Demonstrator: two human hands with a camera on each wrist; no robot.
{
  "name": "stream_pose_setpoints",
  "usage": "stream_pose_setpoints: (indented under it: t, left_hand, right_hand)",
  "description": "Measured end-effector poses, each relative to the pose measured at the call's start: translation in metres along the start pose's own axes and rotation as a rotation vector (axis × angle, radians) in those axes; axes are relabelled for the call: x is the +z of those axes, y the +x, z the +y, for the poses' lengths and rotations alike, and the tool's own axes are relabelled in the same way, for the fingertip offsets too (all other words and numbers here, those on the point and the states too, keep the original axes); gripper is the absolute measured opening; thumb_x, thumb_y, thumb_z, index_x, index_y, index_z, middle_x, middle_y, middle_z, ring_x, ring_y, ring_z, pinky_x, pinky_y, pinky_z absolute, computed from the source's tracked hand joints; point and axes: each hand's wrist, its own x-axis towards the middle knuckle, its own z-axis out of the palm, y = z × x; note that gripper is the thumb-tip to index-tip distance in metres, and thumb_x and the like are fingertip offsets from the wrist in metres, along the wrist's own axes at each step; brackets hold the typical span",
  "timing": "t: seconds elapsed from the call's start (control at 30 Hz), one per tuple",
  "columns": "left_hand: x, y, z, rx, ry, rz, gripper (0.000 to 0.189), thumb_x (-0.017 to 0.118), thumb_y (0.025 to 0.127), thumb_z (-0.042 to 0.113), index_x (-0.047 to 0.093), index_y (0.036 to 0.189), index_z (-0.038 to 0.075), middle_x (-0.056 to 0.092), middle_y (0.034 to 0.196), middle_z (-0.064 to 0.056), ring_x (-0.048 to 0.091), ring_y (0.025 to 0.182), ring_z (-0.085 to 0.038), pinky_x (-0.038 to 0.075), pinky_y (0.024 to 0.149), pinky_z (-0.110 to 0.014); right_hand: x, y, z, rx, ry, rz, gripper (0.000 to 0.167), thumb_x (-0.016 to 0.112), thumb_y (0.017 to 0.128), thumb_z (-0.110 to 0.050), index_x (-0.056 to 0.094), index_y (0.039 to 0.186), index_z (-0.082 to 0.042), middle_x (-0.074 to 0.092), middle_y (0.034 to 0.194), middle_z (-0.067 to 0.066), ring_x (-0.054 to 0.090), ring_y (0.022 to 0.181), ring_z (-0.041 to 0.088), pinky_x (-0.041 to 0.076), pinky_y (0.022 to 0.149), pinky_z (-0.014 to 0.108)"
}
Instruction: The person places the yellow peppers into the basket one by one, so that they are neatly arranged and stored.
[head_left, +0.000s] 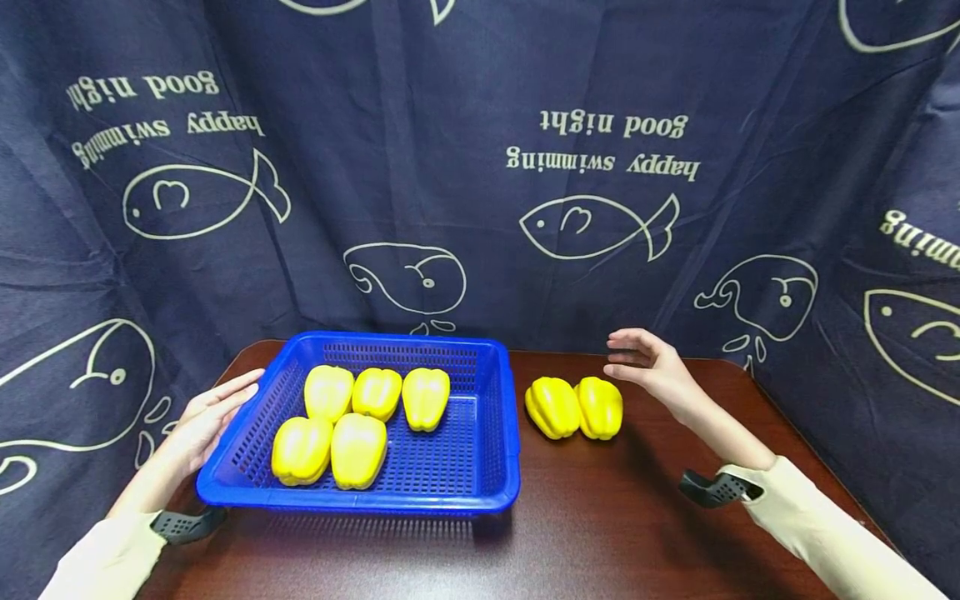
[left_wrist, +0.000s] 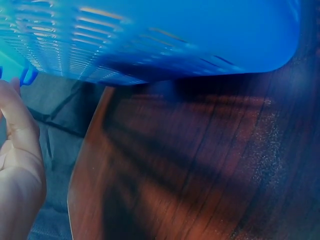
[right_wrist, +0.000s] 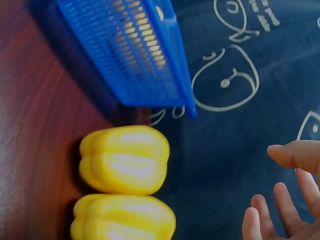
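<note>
A blue plastic basket [head_left: 390,502] stands on the table with several yellow bell peppers [head_left: 359,451] in it, grouped toward its left and back. My left hand [head_left: 206,421] is at the basket's left side, its fingers fairly straight along the outer wall; part of the hand is hidden there. Two more yellow peppers lie side by side to the right of the basket, a left one [head_left: 553,407] and a right one [head_left: 600,408]. Above and just right of that pair, my right hand [head_left: 656,371] hovers with relaxed, spread fingers [right_wrist: 287,207] and holds nothing.
The dark reddish-brown wooden table [head_left: 600,517] carries the basket and the peppers. Behind and at both sides hangs a navy cloth [head_left: 480,167] with white fish drawings and lettering. Each wrist wears a dark strap [head_left: 712,487].
</note>
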Motion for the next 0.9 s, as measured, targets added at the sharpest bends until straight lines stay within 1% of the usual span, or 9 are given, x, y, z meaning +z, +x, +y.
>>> stream_pose_setpoints:
  t: [0.2,0.3,0.37,0.47,0.57,0.63,0.67,0.87,0.9]
  left_hand:
    - [0.000,-0.002,0.001,0.011,-0.010,-0.003,0.034,0.044,0.102,0.014,0.068,0.112,0.036,0.070,0.105,0.016,0.069,0.092,-0.004,0.057,0.076,-0.021]
    - [0.000,-0.003,0.000,0.025,-0.024,-0.030,0.034,0.043,0.103,0.013,0.068,0.114,0.034,0.070,0.106,0.015,0.069,0.094,-0.005,0.057,0.077,-0.021]
    - [0.000,-0.003,-0.001,0.037,-0.030,-0.054,0.035,0.042,0.103,0.012,0.067,0.116,0.033,0.070,0.108,0.015,0.069,0.095,-0.006,0.057,0.078,-0.021]
    - [0.000,-0.002,-0.002,0.046,-0.028,-0.068,0.036,0.041,0.103,0.010,0.066,0.119,0.032,0.070,0.109,0.014,0.069,0.096,-0.006,0.057,0.079,-0.022]
    - [0.000,-0.001,-0.002,0.044,-0.024,-0.063,0.036,0.041,0.103,0.011,0.066,0.119,0.031,0.070,0.109,0.014,0.069,0.096,-0.006,0.057,0.079,-0.022]
    - [0.000,-0.001,-0.002,0.039,-0.031,-0.060,0.036,0.042,0.103,0.011,0.066,0.119,0.031,0.071,0.109,0.013,0.070,0.095,-0.007,0.057,0.078,-0.022]
    - [0.000,-0.002,-0.002,0.037,-0.033,-0.056,0.036,0.042,0.103,0.011,0.066,0.119,0.031,0.071,0.108,0.013,0.070,0.095,-0.007,0.057,0.078,-0.022]
    - [0.002,-0.002,0.000,0.027,-0.031,-0.053,0.036,0.041,0.103,0.010,0.067,0.117,0.031,0.071,0.107,0.013,0.069,0.094,-0.006,0.057,0.077,-0.022]
    - [0.002,-0.002,0.000,0.025,-0.028,-0.052,0.036,0.042,0.103,0.011,0.067,0.117,0.032,0.071,0.107,0.013,0.069,0.094,-0.006,0.057,0.077,-0.022]
  right_hand:
    - [-0.005,-0.003,0.024,0.028,0.076,0.017,0.038,0.070,0.086,-0.005,0.055,0.114,-0.025,0.061,0.103,-0.021,0.064,0.092,-0.002,0.053,0.080,0.014]
    - [-0.006,-0.005,0.036,0.051,0.099,0.039,0.038,0.070,0.086,-0.005,0.056,0.113,-0.027,0.062,0.101,-0.022,0.064,0.090,-0.002,0.053,0.080,0.012]
    - [-0.007,-0.007,0.043,0.065,0.110,0.054,0.038,0.070,0.085,-0.004,0.056,0.113,-0.026,0.062,0.100,-0.023,0.064,0.090,-0.003,0.052,0.079,0.012]
    - [-0.008,-0.010,0.052,0.073,0.143,0.071,0.039,0.069,0.085,-0.001,0.056,0.115,-0.023,0.062,0.099,-0.023,0.064,0.089,-0.003,0.052,0.078,0.012]
    - [-0.008,-0.012,0.059,0.074,0.181,0.081,0.041,0.067,0.085,0.003,0.056,0.114,-0.024,0.062,0.099,-0.022,0.064,0.088,-0.002,0.052,0.077,0.012]
    - [-0.008,-0.013,0.063,0.081,0.196,0.080,0.042,0.066,0.086,0.003,0.055,0.112,-0.027,0.061,0.100,-0.021,0.064,0.088,-0.003,0.052,0.076,0.013]
    - [-0.008,-0.013,0.066,0.084,0.199,0.077,0.041,0.065,0.086,0.003,0.054,0.114,-0.026,0.061,0.101,-0.021,0.064,0.088,-0.003,0.053,0.076,0.013]
    - [-0.008,-0.012,0.086,0.088,0.196,0.075,0.040,0.066,0.087,-0.002,0.052,0.117,-0.024,0.058,0.104,-0.020,0.064,0.090,-0.002,0.053,0.076,0.016]
    - [-0.007,-0.012,0.089,0.092,0.194,0.073,0.040,0.067,0.087,-0.004,0.052,0.116,-0.027,0.058,0.104,-0.020,0.064,0.090,-0.003,0.053,0.076,0.016]
